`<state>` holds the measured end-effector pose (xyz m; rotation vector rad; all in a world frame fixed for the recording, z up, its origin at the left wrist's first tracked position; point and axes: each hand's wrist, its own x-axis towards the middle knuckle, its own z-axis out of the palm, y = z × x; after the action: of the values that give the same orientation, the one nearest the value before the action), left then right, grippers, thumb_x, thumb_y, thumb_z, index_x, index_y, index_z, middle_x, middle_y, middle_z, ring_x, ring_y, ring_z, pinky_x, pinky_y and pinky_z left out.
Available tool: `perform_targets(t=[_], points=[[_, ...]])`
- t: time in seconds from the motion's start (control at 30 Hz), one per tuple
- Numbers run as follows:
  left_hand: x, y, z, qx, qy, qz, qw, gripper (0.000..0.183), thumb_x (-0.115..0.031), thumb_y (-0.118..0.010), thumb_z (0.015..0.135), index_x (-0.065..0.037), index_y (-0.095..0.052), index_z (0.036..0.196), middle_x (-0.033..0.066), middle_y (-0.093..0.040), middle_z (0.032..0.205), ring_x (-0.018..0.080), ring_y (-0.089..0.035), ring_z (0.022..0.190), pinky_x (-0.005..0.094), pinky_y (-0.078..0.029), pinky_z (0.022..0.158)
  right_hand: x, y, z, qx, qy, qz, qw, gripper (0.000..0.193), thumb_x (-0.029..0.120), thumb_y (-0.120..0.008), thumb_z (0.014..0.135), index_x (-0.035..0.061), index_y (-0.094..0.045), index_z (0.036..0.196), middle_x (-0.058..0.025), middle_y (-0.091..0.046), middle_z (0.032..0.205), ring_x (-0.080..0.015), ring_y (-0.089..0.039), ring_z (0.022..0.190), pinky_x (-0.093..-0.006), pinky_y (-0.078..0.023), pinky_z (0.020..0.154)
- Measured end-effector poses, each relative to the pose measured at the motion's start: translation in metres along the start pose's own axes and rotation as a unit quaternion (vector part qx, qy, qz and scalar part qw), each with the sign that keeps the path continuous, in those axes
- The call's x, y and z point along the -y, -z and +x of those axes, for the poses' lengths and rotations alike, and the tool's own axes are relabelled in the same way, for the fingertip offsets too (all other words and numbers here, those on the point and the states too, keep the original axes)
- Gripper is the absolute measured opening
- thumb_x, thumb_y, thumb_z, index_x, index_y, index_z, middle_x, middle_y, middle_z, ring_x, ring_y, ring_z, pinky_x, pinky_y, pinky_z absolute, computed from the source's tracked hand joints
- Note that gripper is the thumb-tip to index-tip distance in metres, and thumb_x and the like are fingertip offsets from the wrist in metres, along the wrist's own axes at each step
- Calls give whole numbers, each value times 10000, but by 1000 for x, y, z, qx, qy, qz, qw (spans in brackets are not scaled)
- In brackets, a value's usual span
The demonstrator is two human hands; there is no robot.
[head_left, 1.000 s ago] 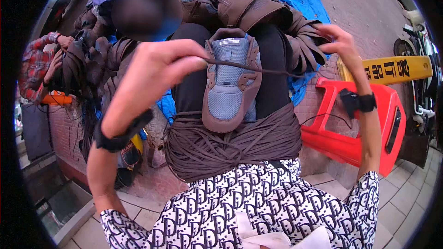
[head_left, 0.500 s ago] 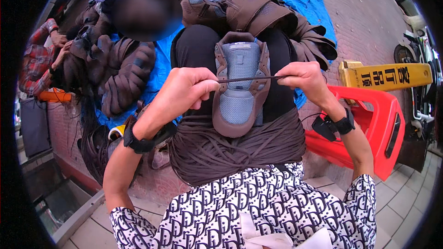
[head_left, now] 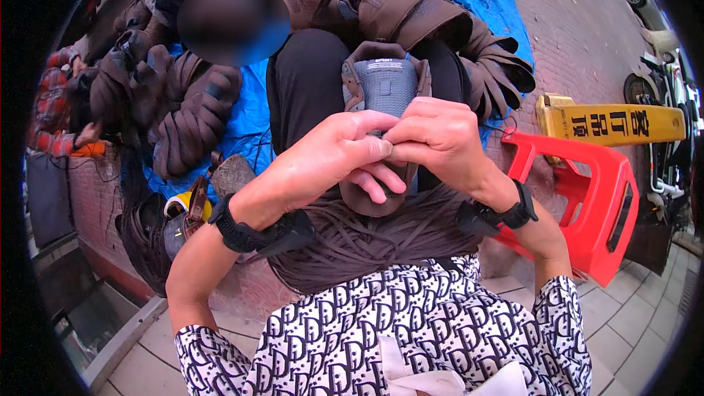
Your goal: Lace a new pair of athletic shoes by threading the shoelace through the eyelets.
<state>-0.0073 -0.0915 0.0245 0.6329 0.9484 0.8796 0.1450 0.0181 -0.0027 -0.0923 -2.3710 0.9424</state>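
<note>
A brown and blue-grey shoe upper [head_left: 385, 88] lies on my lap, toe toward me, no lace seen in its eyelets. Over its middle my hands meet, covering much of it. My left hand [head_left: 330, 158] pinches with thumb and forefinger, its other fingers loosely bent below. Pressed against that thumb are the closed fingertips of my right hand [head_left: 440, 139]. The dark shoelace stretched between the hands a moment ago is now hidden by the fingers. Across my lap, under the shoe's toe, lies a thick bundle of brown laces [head_left: 359, 242].
Beyond my knees, rows of brown shoe uppers [head_left: 418, 18] lie on a blue tarp [head_left: 499, 7], with more piled at left [head_left: 194, 110]. Another person in a red checked sleeve [head_left: 55, 103] works there. To my right stand a red plastic stool [head_left: 612, 205] and a yellow sign [head_left: 616, 119].
My hands, earlier apart with the shoelace taut between them, have come together over the shoe. The other person's hands at the left have moved.
</note>
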Motion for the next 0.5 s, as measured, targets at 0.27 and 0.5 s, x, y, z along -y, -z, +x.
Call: perform_targets(t=[0.27,0.5], points=[[23,5,-20,-176,-296,572,745,195,-13,-580,750,-3,-581,945,129,-580,912,247,-593,782,314,-473,686,-7,9,-20,0,-100,-54,993,87,31,-667,649,0,-622,716,-80,-583,648,-182,-591,598,-263,-457,534],[39,2,-11,-193,-303,539,762,280,7,-606,711,-8,-545,984,138,-537,869,300,-562,795,343,-459,681,-8,3,-27,-18,-99,-106,989,69,16,-649,652,7,-598,698,-75,-578,651,-183,-587,584,-259,-454,531]])
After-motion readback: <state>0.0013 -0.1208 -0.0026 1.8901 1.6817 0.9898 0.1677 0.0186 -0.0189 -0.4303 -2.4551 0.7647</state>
